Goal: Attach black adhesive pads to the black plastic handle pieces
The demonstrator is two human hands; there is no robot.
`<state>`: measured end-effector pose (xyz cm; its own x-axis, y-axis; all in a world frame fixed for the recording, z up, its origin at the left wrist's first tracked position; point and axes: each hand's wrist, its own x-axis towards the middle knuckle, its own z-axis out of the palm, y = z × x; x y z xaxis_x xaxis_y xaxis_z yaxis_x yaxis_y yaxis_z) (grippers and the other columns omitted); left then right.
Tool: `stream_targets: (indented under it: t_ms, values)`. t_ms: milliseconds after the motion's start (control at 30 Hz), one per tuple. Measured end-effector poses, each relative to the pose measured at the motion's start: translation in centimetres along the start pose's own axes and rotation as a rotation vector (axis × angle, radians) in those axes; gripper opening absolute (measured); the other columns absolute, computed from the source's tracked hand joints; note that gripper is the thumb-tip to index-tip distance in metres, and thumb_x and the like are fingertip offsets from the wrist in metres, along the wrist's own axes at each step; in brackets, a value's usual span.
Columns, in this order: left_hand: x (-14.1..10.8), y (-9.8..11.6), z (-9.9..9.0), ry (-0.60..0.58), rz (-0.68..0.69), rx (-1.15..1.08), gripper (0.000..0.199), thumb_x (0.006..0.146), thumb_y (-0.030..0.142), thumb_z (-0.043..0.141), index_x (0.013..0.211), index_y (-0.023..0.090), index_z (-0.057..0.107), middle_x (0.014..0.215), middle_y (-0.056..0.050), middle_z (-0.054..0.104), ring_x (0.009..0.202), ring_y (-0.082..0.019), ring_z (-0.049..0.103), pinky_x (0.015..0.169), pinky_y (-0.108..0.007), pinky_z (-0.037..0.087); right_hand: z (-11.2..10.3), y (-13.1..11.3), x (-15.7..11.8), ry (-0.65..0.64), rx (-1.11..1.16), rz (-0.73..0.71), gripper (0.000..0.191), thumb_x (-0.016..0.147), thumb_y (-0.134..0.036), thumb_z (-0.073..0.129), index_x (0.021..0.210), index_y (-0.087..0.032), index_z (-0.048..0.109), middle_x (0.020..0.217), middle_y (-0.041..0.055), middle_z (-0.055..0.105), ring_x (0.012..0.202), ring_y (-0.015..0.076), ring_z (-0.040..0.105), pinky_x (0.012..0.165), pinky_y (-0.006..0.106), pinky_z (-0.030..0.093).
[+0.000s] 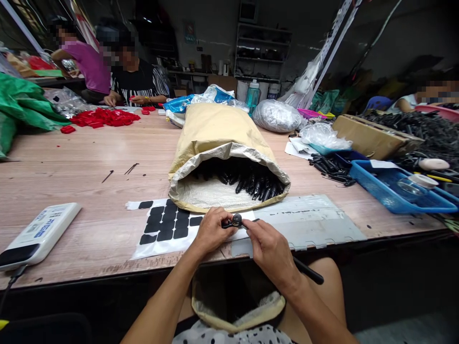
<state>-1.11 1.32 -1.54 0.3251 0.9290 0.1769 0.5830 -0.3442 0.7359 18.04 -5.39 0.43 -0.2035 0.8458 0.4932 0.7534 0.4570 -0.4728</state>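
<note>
My left hand [211, 231] is closed, its thumb and fingers pinching a small black part with a round knob [237, 220]. From the other side my right hand [270, 251] grips a black rod [309, 270], whose thick end sticks out past the wrist at lower right. Its fingertips meet the knobbed part; whether rod and part are one piece I cannot tell. Beneath the hands lie a white sheet with black rounded-square stickers [164, 223] and a grey board [315, 220]. Just beyond, an open paper sack [220, 129] holds many black slim pieces [260, 186].
Another open sack [233, 327] rests in my lap below the table edge. A white power bank [43, 234] with a cable lies left. Right are a blue tray [390, 191], a cardboard box [376, 136] and black parts. Co-workers sit behind red pieces [103, 117] and far right.
</note>
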Motion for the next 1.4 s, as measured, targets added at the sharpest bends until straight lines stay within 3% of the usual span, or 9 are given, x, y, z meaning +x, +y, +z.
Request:
stream_targets:
  t_ms: [67,233,367,467,667,900,1067,1233,1400]
  values:
    - [0.0,0.0,0.0,0.009,0.006,-0.003,0.009,0.075,0.020,0.074,0.083,0.023,0.071,0.085,0.000,0.066,0.093,-0.022,0.055,0.083,-0.034,0.041,-0.2,0.1,0.0,-0.008,-0.027,0.018,0.038,0.099,-0.015,0.042,0.129,-0.026,0.062,0.093,0.0052,0.068,0.088,0.0189,0.064,0.080,0.031,0.052]
    - [0.0,0.0,0.1,0.024,0.018,-0.015,0.013,0.074,0.020,0.075,0.085,0.023,0.072,0.086,-0.001,0.067,0.093,-0.022,0.056,0.084,-0.034,0.042,-0.9,0.6,0.2,0.108,0.015,0.030,0.037,0.100,-0.019,0.043,0.131,-0.025,0.061,0.099,0.0064,0.069,0.092,0.0189,0.064,0.085,0.033,0.052]
    - [-0.1,0.0,0.1,0.018,0.019,-0.006,0.013,0.074,0.021,0.074,0.087,0.023,0.071,0.088,0.000,0.068,0.094,-0.022,0.056,0.085,-0.035,0.042,-0.5,1.1,-0.3,0.034,-0.014,0.066,0.034,0.099,-0.019,0.042,0.125,-0.025,0.064,0.096,0.0059,0.070,0.092,0.0192,0.065,0.084,0.032,0.052]
    - [-0.2,0.1,0.0,0.011,0.036,-0.003,0.013,0.075,0.022,0.073,0.087,0.023,0.069,0.088,0.000,0.067,0.093,-0.022,0.056,0.084,-0.034,0.041,-0.5,1.8,-0.4,0.062,-0.010,0.092,0.033,0.099,-0.021,0.044,0.124,-0.025,0.065,0.100,0.0063,0.070,0.093,0.0200,0.066,0.086,0.033,0.052]
    - [-0.3,0.3,-0.4,-0.015,0.023,-0.018,0.013,0.074,0.022,0.071,0.086,0.023,0.065,0.092,0.000,0.067,0.094,-0.023,0.055,0.082,-0.035,0.041,-1.6,5.4,0.5,0.160,-0.150,0.164,0.030,0.094,-0.021,0.050,0.118,-0.025,0.068,0.100,0.0051,0.070,0.096,0.0213,0.063,0.086,0.034,0.048]
    - [-0.3,0.3,-0.5,-0.024,0.025,-0.027,0.016,0.076,0.023,0.074,0.090,0.024,0.066,0.093,0.001,0.067,0.095,-0.022,0.055,0.083,-0.034,0.042,-1.1,9.3,0.2,0.187,-0.374,0.210,0.028,0.090,-0.019,0.054,0.113,-0.026,0.069,0.094,0.0034,0.068,0.091,0.0220,0.057,0.080,0.033,0.042]
    - [-0.3,0.5,-0.4,-0.042,0.050,0.014,0.027,0.077,0.033,0.078,0.102,0.026,0.071,0.092,0.000,0.067,0.094,-0.023,0.056,0.085,-0.035,0.041,-0.8,9.3,-0.1,0.198,-0.417,0.213,0.028,0.091,-0.020,0.055,0.115,-0.025,0.068,0.094,0.0033,0.067,0.090,0.0217,0.055,0.081,0.033,0.041]
    - [-0.3,0.6,-0.4,-0.060,0.050,0.046,0.014,0.081,0.030,0.075,0.094,0.026,0.073,0.090,-0.001,0.066,0.096,-0.023,0.054,0.086,-0.035,0.040,-0.8,9.0,0.0,0.189,-0.434,0.211,0.028,0.092,-0.020,0.054,0.117,-0.025,0.067,0.094,0.0041,0.067,0.090,0.0219,0.055,0.080,0.033,0.040]
    - [-0.4,0.6,-0.6,-0.074,0.049,0.022,0.016,0.077,0.025,0.076,0.092,0.025,0.070,0.092,0.000,0.065,0.095,-0.023,0.053,0.086,-0.035,0.039,-0.6,9.0,-0.1,0.189,-0.452,0.217,0.028,0.093,-0.020,0.055,0.117,-0.024,0.068,0.094,0.0044,0.067,0.090,0.0219,0.056,0.081,0.033,0.040]
